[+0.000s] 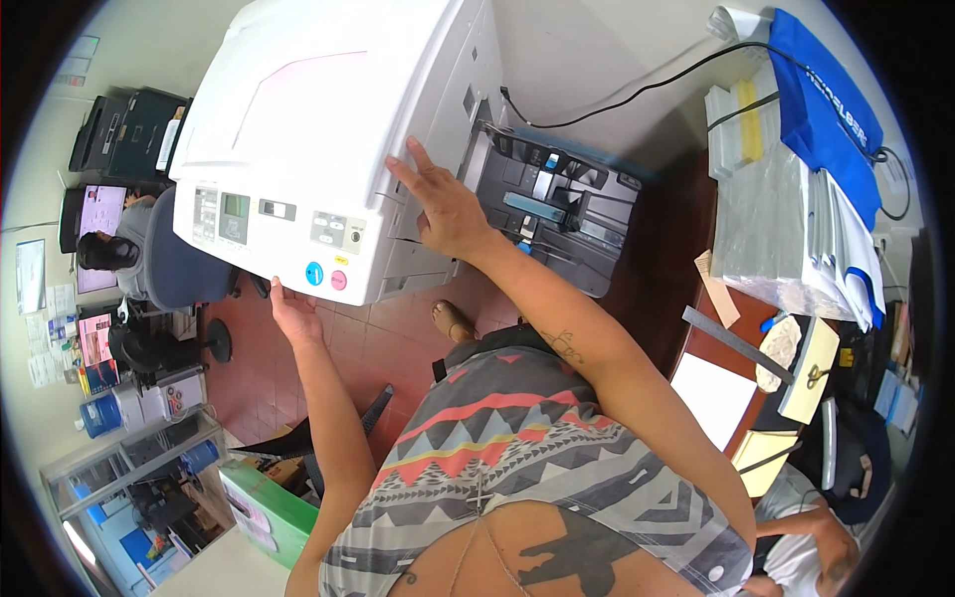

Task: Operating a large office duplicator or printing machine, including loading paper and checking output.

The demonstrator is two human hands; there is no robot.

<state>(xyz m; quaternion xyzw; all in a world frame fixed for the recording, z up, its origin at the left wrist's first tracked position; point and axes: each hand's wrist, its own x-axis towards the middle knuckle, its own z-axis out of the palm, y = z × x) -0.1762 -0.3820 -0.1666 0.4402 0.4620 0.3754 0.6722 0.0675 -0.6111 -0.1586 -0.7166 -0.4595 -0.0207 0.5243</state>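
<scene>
"Where was the white copier [298,129]?"

"Before the person, a black tray [597,214] at its right side."

"And the grip?"

"The right hand [448,207] lay on its right edge, fingers apart; the left hand [296,314] was at its front edge, grip impossible to tell."

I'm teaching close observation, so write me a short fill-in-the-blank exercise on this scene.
1. The person's ____ hand is nearer the dark tray.
2. Beside the round pink button sits a round ____ button.
3. The large machine is mostly coloured ____.

Missing words: right; blue; white.
</scene>
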